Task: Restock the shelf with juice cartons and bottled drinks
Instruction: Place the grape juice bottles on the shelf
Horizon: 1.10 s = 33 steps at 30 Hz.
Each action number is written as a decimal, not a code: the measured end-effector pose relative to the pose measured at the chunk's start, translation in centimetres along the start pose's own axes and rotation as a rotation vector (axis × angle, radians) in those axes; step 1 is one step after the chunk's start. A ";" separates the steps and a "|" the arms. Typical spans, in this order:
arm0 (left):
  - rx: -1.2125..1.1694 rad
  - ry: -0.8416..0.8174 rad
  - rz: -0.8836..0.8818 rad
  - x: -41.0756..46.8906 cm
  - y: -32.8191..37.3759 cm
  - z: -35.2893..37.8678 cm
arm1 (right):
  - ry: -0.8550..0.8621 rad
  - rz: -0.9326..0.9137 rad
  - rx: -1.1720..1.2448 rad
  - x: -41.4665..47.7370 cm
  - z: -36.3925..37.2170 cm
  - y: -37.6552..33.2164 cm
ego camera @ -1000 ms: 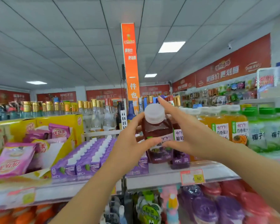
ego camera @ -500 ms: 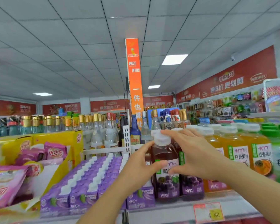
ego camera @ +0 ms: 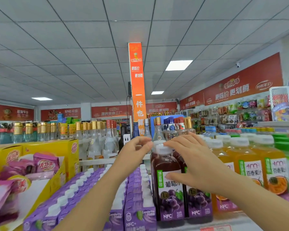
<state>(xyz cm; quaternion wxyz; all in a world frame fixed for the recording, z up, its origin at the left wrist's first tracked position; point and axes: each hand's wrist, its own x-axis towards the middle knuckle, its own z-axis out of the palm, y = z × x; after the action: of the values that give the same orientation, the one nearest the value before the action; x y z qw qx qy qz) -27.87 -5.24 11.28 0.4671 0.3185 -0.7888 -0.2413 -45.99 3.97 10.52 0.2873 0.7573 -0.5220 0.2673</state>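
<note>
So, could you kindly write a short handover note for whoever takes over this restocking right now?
Left hand: fingers curled beside the white cap of the dark purple grape juice bottle; contact unclear.
Right hand: fingers straight, reaching over that bottle, thumb on its label.
The bottle stands upright at the front of the white shelf, between the purple juice cartons and a matching bottle.
Done: this bottle is placed.
Left: let go and fetch more stock; none is in view.

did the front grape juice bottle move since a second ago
Yes: the front grape juice bottle has come down onto the shelf, its base now level with the neighbouring grape bottle.
</note>
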 end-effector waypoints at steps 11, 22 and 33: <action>-0.447 -0.326 -0.225 4.7 -2.4 2.8 | 0.030 0.067 0.065 -0.4 0.2 -0.5; -0.712 0.363 -0.069 4.3 2.2 -2.4 | -0.046 0.101 -0.018 -0.5 -0.8 -1.5; -0.540 0.583 0.005 -6.8 5.1 -6.4 | -0.036 0.148 -0.057 -0.5 -1.0 -3.8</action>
<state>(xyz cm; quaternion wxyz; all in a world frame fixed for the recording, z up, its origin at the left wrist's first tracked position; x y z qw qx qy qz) -21.18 2.61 13.64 0.7390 0.2373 -0.5320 -0.3384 -42.64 6.10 10.31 0.2788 0.7127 -0.5892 0.2591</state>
